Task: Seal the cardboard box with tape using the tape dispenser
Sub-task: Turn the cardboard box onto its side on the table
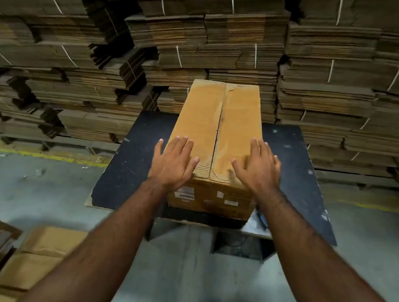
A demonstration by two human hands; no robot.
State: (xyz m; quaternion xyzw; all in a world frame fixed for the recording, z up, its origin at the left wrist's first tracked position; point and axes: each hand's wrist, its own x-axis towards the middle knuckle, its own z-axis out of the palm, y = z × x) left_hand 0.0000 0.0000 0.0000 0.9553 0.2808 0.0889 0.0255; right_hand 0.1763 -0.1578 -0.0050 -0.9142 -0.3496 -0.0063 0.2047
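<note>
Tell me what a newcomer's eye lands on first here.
The tan cardboard box stands lengthwise on the dark table, its top flaps closed. The left hand and right hand rest flat on its near end, either side of the seam. Behind rise stacks of flattened cartons.

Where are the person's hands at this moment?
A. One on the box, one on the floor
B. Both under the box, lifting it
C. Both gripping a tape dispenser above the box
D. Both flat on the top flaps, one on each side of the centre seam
D: the left hand and right hand lie with straight fingers on the top of the cardboard box, either side of its seam; no tape dispenser is visible.
</note>
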